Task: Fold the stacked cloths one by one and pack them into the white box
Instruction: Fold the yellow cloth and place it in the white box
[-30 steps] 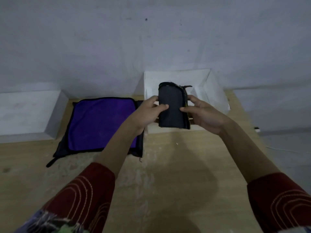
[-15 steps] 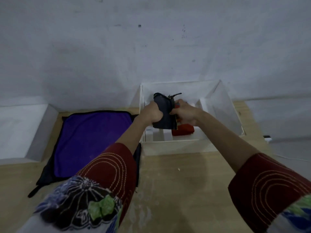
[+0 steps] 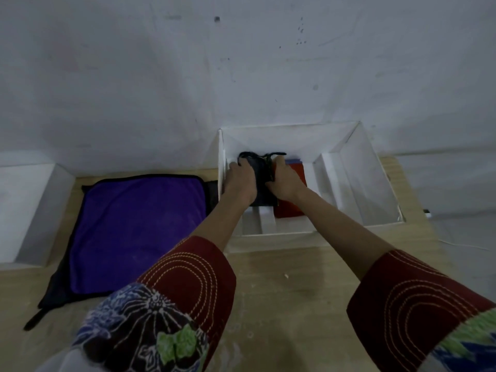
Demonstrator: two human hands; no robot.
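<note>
Both my hands are inside the white box (image 3: 375,183) at the back of the table. My left hand (image 3: 239,181) and my right hand (image 3: 284,181) grip a folded dark cloth (image 3: 260,173) from either side, upright in the box's left part. A folded red cloth (image 3: 291,208) lies in the box just right of it, with a bluish edge behind it. The stack of cloths (image 3: 137,232) lies flat to the left of the box, a purple one on top and dark ones under it.
A white block (image 3: 29,210) stands at the table's left edge against the wall. White dividers (image 3: 332,181) split the box's inside. The wooden table (image 3: 295,304) stretches bare toward me. The wall stands right behind the box.
My hands carried the folded dark cloth forward from above the box's front edge down into the box. The camera moved closer and tilted down.
</note>
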